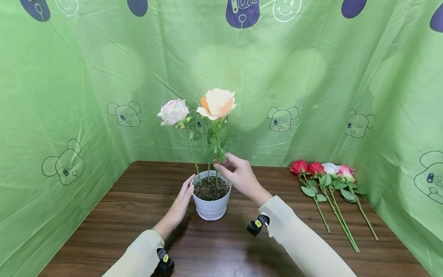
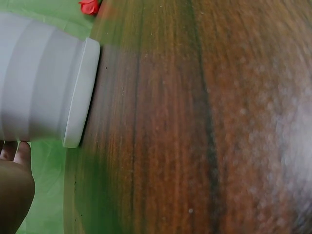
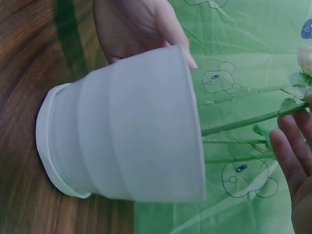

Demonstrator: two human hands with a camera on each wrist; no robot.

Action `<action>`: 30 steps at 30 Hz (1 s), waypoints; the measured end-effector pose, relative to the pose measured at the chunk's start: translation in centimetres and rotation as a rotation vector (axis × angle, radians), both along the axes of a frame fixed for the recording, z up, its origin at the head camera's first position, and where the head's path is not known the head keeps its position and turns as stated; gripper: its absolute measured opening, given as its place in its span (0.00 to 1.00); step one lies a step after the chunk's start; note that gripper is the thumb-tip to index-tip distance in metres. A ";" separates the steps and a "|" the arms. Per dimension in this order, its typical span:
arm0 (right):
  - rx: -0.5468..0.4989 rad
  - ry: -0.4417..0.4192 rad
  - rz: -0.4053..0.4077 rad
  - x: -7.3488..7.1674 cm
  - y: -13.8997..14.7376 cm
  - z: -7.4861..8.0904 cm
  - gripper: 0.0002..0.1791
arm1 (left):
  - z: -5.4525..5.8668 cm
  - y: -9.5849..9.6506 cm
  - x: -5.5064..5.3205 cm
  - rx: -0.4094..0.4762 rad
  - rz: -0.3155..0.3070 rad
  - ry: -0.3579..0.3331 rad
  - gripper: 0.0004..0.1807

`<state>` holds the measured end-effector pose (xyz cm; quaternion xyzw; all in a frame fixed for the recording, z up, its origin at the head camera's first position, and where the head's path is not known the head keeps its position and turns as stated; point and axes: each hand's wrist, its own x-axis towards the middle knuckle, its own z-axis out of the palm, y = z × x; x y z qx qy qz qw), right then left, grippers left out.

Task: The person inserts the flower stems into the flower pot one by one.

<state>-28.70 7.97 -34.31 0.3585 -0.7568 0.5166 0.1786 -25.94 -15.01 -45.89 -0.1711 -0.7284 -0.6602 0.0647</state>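
A white ribbed flower pot (image 1: 212, 207) filled with dark soil (image 1: 210, 190) stands upright on a matching saucer. Several green stems rise from the soil, topped by a pale pink rose (image 1: 174, 112) and a peach rose (image 1: 218, 103). My left hand (image 1: 180, 204) rests against the pot's left side with fairly straight fingers; in the right wrist view it appears behind the pot (image 3: 141, 136). Above the pot's right rim, my right hand (image 1: 240, 175) pinches the green stem (image 3: 248, 120) of a rose between thumb and fingers. Leaves partly cover those fingertips.
On the right of the brown wooden table (image 1: 138, 215) lie loose roses: two red roses (image 1: 299, 167), a white rose (image 1: 330, 168) and a pink rose (image 1: 346, 172), stems toward me. A green printed curtain (image 1: 256, 69) surrounds the table's back and sides.
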 end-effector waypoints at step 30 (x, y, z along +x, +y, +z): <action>0.029 -0.003 -0.035 -1.0 -4.4 -1.9 0.08 | 0.1 0.0 0.2 -0.002 0.000 -0.021 0.29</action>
